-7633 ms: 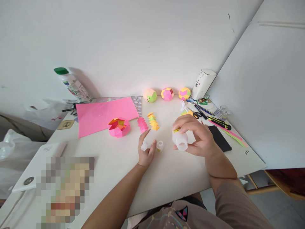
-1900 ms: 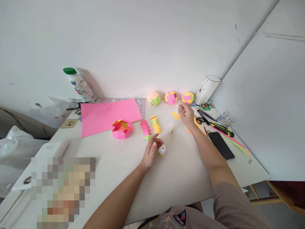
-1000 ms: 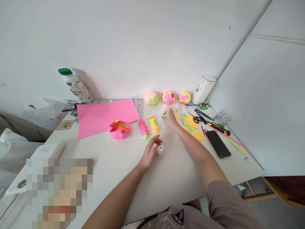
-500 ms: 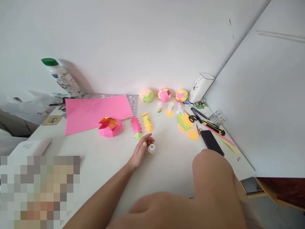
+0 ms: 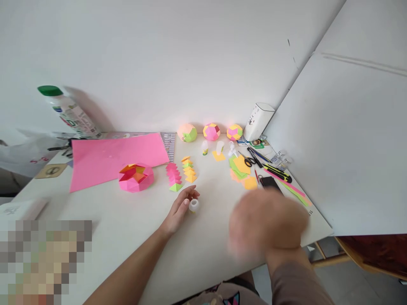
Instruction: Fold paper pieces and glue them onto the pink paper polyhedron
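My left hand (image 5: 178, 208) rests on the white table (image 5: 133, 220), its fingers curled loosely beside a small clear glue bottle (image 5: 193, 205) lying on its side; thumb and fingertip touch it. My right hand (image 5: 267, 222) hangs near the camera over the table's right front, smeared by motion, so its fingers cannot be read. Just beyond the left hand lie two rows of folded paper pieces, pink (image 5: 173, 175) and yellow-orange (image 5: 188, 169). A pink paper bowl-like shape (image 5: 136, 178) sits to their left.
A pink sheet (image 5: 108, 156) lies at the back left, a green-capped bottle (image 5: 68, 111) behind it. Three paper balls (image 5: 211, 131) line the wall. Two small bottles (image 5: 205, 147), paper squares (image 5: 241, 166), scissors (image 5: 249, 159), cutters and a phone (image 5: 269, 183) lie right.
My right hand has pulled back from the far side of the table towards me, leaving a small bottle near the paper balls. My left hand has stayed by the lying glue bottle.
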Demonstrator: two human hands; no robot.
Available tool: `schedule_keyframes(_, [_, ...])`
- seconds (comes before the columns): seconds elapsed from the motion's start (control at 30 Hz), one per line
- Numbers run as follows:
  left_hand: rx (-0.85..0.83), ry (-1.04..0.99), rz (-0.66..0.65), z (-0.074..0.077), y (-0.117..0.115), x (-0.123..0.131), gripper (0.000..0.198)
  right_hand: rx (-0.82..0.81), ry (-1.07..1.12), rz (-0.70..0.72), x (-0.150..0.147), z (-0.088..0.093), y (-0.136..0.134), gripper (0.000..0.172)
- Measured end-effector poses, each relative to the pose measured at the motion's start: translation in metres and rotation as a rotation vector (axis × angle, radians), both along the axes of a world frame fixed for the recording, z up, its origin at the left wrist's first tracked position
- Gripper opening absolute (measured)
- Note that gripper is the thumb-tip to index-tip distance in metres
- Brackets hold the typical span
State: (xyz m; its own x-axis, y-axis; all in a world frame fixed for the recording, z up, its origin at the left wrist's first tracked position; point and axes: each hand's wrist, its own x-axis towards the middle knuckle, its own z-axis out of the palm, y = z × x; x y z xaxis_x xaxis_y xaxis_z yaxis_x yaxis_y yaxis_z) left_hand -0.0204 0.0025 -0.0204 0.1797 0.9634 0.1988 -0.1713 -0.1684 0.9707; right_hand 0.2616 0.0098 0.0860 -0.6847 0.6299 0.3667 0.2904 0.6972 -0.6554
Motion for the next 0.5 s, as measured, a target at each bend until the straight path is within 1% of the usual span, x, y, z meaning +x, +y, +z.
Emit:
schedule_keyframes(0.03, [-0.002, 0.008, -0.006, 0.0, 0.0, 0.0, 0.051, 0.0, -0.005, -0.054, -0.005, 0.015, 0.047, 0.025])
schedule_keyframes(0.07, [-0.003, 0.013, -0.011, 0.0, 0.0, 0.0, 0.052, -0.009, -0.032, -0.142, -0.009, 0.022, 0.085, 0.028])
schedule_keyframes(0.1, [-0.003, 0.017, -0.014, -0.001, 0.001, 0.0, 0.052, -0.033, -0.128, -0.393, -0.012, 0.023, 0.115, 0.031])
schedule_keyframes(0.13, [0.0, 0.018, -0.015, -0.001, 0.001, 0.0, 0.052, -0.051, -0.254, -0.684, -0.014, 0.019, 0.138, 0.032])
schedule_keyframes(0.17, [0.003, 0.019, -0.014, -0.001, 0.002, -0.001, 0.052, -0.087, -0.412, -0.873, -0.015, 0.011, 0.155, 0.029])
schedule_keyframes(0.2, [0.002, 0.022, -0.015, -0.001, 0.002, -0.001, 0.052, -0.108, -0.471, -0.941, -0.015, 0.0, 0.168, 0.022])
schedule_keyframes(0.27, [-0.01, 0.029, -0.022, -0.001, 0.003, -0.001, 0.052, -0.122, -0.522, -0.99, -0.012, -0.022, 0.185, 0.012])
schedule_keyframes(0.33, [-0.027, 0.037, -0.032, 0.001, 0.002, -0.002, 0.051, -0.111, -0.537, -1.031, -0.008, -0.041, 0.195, 0.011])
schedule_keyframes(0.4, [-0.039, 0.043, -0.036, 0.003, 0.002, -0.002, 0.051, -0.089, -0.522, -1.052, -0.005, -0.052, 0.199, 0.012])
schedule_keyframes(0.5, [-0.045, 0.045, -0.034, 0.005, 0.001, -0.002, 0.052, -0.05, -0.453, -1.064, -0.002, -0.054, 0.199, 0.013])
